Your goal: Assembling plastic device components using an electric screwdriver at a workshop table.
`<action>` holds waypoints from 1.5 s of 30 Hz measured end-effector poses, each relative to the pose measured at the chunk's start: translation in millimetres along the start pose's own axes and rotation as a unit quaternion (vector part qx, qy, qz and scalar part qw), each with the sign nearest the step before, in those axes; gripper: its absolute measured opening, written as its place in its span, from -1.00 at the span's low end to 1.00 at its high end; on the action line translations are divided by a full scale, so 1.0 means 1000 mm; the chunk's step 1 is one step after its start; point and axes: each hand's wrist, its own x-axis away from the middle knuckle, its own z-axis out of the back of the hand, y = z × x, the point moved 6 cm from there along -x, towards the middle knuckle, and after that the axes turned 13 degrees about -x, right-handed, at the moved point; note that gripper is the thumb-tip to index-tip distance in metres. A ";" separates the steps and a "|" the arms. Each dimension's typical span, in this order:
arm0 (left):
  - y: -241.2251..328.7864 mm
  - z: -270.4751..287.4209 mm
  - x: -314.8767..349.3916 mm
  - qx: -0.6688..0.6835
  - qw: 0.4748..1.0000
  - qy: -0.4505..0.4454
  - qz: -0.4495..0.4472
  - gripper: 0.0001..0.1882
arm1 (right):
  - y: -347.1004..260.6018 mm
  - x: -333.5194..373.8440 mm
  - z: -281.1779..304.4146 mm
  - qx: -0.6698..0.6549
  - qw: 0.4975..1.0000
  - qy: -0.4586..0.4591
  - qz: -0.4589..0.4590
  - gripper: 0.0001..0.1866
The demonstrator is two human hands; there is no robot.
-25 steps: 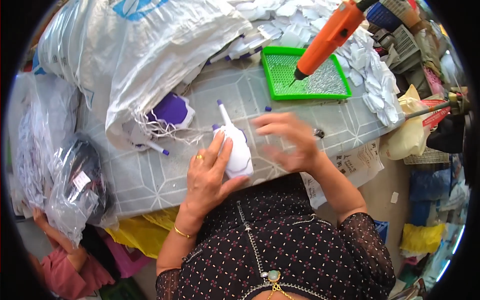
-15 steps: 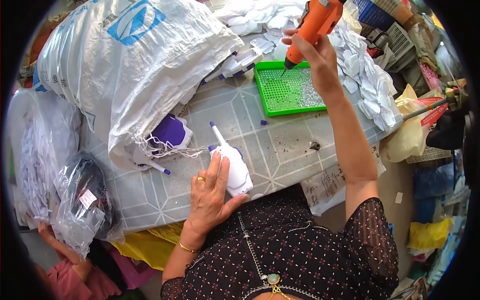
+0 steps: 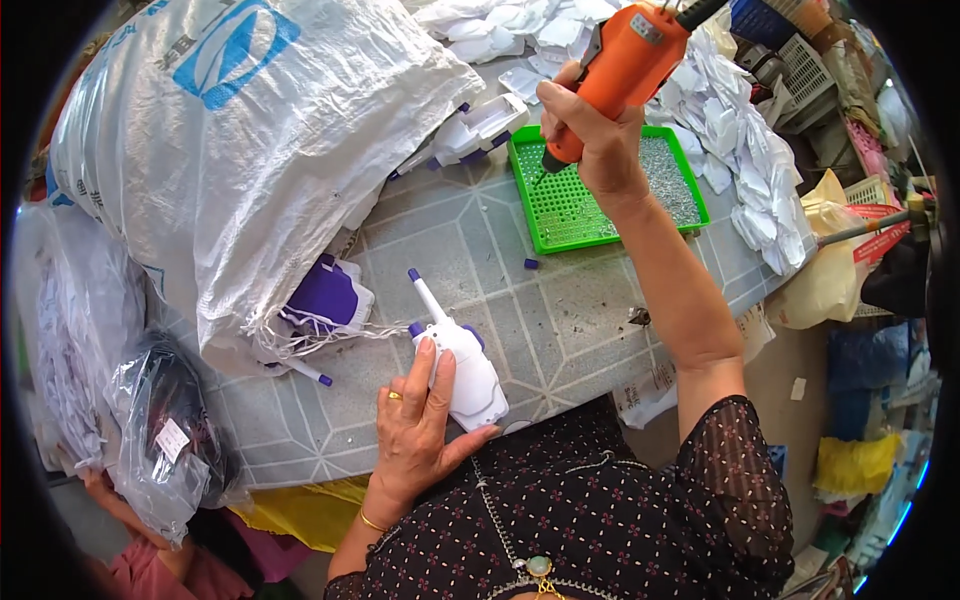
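My right hand (image 3: 605, 145) is wrapped round an orange electric screwdriver (image 3: 635, 55). Its thin bit points down over the left part of a green perforated tray (image 3: 580, 243), where small silver screws (image 3: 668, 180) are heaped toward the right. Near the table's front edge, my left hand (image 3: 415, 440) holds a white toy walkie-talkie (image 3: 475, 385) in place. Its fingers lie along the left side and the thumb is at the near end. The toy's purple-tipped antenna points away from me, and screw holes show near its top.
A large white woven sack (image 3: 260, 130) spills purple-and-white toys (image 3: 325, 295) on the left. White plastic pieces (image 3: 755, 215) are piled behind and right of the tray. A purple cap (image 3: 531, 264) lies before it. Another person's arm (image 3: 125, 515) shows at lower left beside a bagged dark bundle (image 3: 165, 400).
My right hand has brought the screwdriver slightly left and nearer, its bit now over the tray's left part. The view has shifted a little. My left hand stays on the toy walkie-talkie.
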 end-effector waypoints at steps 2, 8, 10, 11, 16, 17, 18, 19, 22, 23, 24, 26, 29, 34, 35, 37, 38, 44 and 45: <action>0.000 0.000 -0.002 0.005 1.000 0.003 -0.001 0.07 | 0.004 -0.002 0.003 -0.002 1.000 0.000 0.029 -0.88; -0.002 0.001 -0.005 0.020 1.000 0.004 0.005 0.08 | 0.010 -0.006 0.004 0.007 0.999 -0.008 0.041 -0.88; -0.003 0.001 -0.005 0.025 1.000 0.001 0.008 0.08 | 0.011 -0.006 0.003 0.005 0.999 -0.010 0.043 -0.89; -0.003 0.001 -0.005 0.025 1.000 0.002 0.009 0.08 | 0.010 -0.006 0.004 0.006 0.999 -0.008 0.049 -0.89; -0.004 0.001 -0.004 0.028 0.999 0.003 0.017 0.07 | 0.010 -0.006 0.005 0.009 0.999 -0.005 0.053 -0.89; -0.003 0.001 -0.004 0.030 0.999 0.003 0.018 0.06 | 0.010 -0.005 0.005 0.006 0.998 -0.007 0.054 -0.89; -0.003 0.001 -0.003 0.032 0.999 0.003 0.018 0.06 | 0.009 -0.004 0.006 0.004 0.998 -0.010 0.056 -0.89; -0.003 0.001 -0.003 0.031 0.999 0.003 0.018 0.06 | 0.008 -0.004 0.006 0.003 0.998 -0.010 0.056 -0.89; -0.002 0.002 -0.001 0.034 0.999 0.005 0.020 0.05 | 0.004 0.000 0.006 -0.002 0.999 -0.013 0.048 -0.88; -0.002 0.002 0.001 0.036 0.999 0.006 0.022 0.04 | 0.001 0.003 0.006 -0.026 0.999 -0.003 0.040 -0.87; -0.001 0.002 0.002 0.040 0.999 0.005 0.025 0.04 | -0.003 0.007 0.007 -0.049 0.998 0.007 0.030 -0.85; -0.004 -0.001 -0.001 0.041 0.999 0.008 0.026 0.03 | -0.014 0.016 0.004 -0.060 0.998 -0.010 0.022 -0.85; -0.004 -0.001 0.002 0.042 0.999 0.013 0.028 0.01 | -0.039 0.045 -0.024 -0.179 0.977 -0.119 -0.006 -0.90; -0.009 -0.004 0.000 0.051 0.997 0.049 0.019 -0.02 | -0.058 0.119 -0.073 -0.188 0.934 -0.275 -0.133 -0.79; -0.009 -0.004 -0.001 0.051 0.997 0.052 0.018 -0.01 | -0.061 0.134 -0.079 -0.161 0.948 -0.224 -0.161 -0.70; -0.010 -0.005 0.000 0.050 0.997 0.056 0.023 -0.01 | -0.054 0.157 -0.082 -0.190 0.942 -0.212 -0.179 -0.62; -0.010 -0.006 0.002 0.049 0.997 0.058 0.024 -0.01 | -0.047 0.166 -0.083 -0.229 0.932 -0.228 -0.162 -0.60; -0.010 -0.005 0.009 0.052 0.996 0.063 0.022 0.00 | -0.053 0.185 -0.095 -0.123 0.946 -0.154 -0.257 -0.59; -0.009 -0.005 0.009 0.054 0.996 0.066 0.017 0.00 | -0.053 0.188 -0.094 -0.111 0.950 -0.139 -0.256 -0.59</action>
